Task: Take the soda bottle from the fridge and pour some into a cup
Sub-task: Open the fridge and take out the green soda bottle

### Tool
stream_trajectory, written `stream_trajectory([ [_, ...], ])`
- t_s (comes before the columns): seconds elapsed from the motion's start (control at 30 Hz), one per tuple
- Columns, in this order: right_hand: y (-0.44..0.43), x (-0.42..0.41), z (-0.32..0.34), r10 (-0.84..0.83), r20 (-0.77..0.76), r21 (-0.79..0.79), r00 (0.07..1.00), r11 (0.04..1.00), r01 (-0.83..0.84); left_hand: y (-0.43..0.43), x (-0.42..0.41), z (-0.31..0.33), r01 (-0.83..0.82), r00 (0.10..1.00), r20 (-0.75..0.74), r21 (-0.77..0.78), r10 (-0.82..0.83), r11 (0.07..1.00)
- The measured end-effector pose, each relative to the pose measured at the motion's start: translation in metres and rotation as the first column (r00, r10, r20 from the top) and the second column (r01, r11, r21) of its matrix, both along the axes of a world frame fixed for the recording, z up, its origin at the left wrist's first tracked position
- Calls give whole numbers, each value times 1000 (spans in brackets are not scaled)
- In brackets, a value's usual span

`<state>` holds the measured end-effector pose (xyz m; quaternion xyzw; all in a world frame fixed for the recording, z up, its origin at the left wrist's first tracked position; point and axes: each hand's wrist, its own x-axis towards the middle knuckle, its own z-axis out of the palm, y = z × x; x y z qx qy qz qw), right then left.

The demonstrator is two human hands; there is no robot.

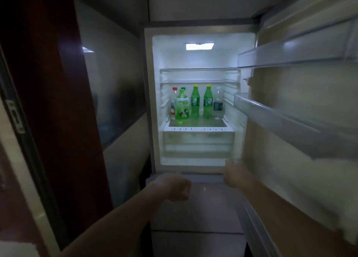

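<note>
Green plastic bottles stand lit on the shelf of the open fridge [199, 101]: a stout one with a green cap [182, 108] at the front left, and two slim soda bottles with yellow caps [195, 101] [208, 101] side by side behind it, upright and close together. A clear bottle with a red cap [173, 103] stands at the far left, partly hidden, and a clear bottle with a dark label [218, 103] at the far right. The fridge door [302, 101] is swung wide to the right, its shelves blurred. The left hand [177, 189] reaches forward on a straight bare forearm, below the lit compartment, fingers curled into a loose fist with nothing in it. The right hand [237, 176] is extended at the door's lower inner edge; it is blurred, so whether it grips the door or merely rests beside it cannot be told. Both hands are well below the bottles.
</note>
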<state>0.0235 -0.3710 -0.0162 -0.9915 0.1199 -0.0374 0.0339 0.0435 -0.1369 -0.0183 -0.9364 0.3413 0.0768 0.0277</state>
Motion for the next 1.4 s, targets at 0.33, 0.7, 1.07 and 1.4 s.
stream_trajectory([
  [0.33,-37,113,1,14,-274,-106,962,993,-45,-37,203,42,-87,977,92,-654,193,752],
  [0.7,-67,167,17,-24,-527,-24,850,1000,14,-146,388,59,-196,980,-182,-767,86,611],
  [1.07,-72,290,38,2,308,51,951,999,-19,-248,506,90,-221,973,-166,-873,162,435],
  [1.4,-99,411,7,-78,454,155,888,988,8,-276,548,76,-293,950,-252,-922,182,253],
])
